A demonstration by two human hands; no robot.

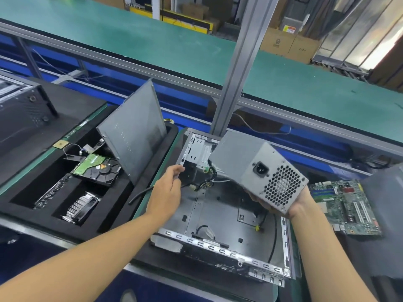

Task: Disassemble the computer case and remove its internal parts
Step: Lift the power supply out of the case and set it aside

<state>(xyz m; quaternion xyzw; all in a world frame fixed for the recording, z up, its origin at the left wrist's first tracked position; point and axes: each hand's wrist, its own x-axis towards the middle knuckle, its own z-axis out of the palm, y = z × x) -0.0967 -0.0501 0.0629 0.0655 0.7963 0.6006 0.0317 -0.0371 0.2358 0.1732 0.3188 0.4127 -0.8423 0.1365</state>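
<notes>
- Computer case (218, 205) lies open at 6 o'clock; power supply (257, 168) is raised at 2 o'clock, the right hand (299, 204) cupping it from beneath.
- Left hand (168, 188) seems to pinch a black bracket (189, 171); steady the case and free the cables (209, 182) before lifting further.
- Cable ends are hidden.

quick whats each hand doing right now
Left hand: at the open grey metal computer case, grip cannot be told.
Right hand: holding the grey metal power supply box from beneath.
</notes>
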